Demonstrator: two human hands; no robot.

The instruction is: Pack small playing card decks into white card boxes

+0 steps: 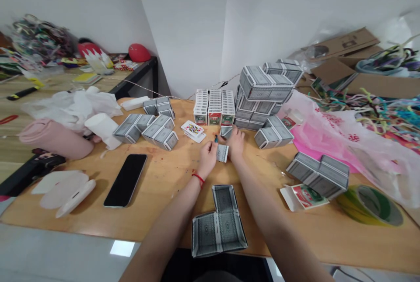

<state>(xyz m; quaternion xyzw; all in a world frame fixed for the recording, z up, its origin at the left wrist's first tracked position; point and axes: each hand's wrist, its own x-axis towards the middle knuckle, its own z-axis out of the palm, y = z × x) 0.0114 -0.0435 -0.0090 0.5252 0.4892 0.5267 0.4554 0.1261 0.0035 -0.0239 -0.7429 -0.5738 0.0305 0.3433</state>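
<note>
Both my hands meet at the middle of the wooden table (164,186). My left hand (207,156), with a red string at the wrist, and my right hand (235,142) are closed on a small grey patterned playing card piece (222,153) held upright between them. A folded grey card piece (225,131) lies just beyond my right fingers. Face-up playing cards (193,130) lie to the left of my hands. An L-shaped block of grey card boxes (219,223) rests at the near edge between my forearms.
Rows of card packs (214,107) and a tall stack of grey card blocks (262,94) stand behind my hands. More blocks lie left (146,129) and right (320,175). A black phone (126,180), green tape roll (370,205) and pink plastic bag (328,137) sit on the table.
</note>
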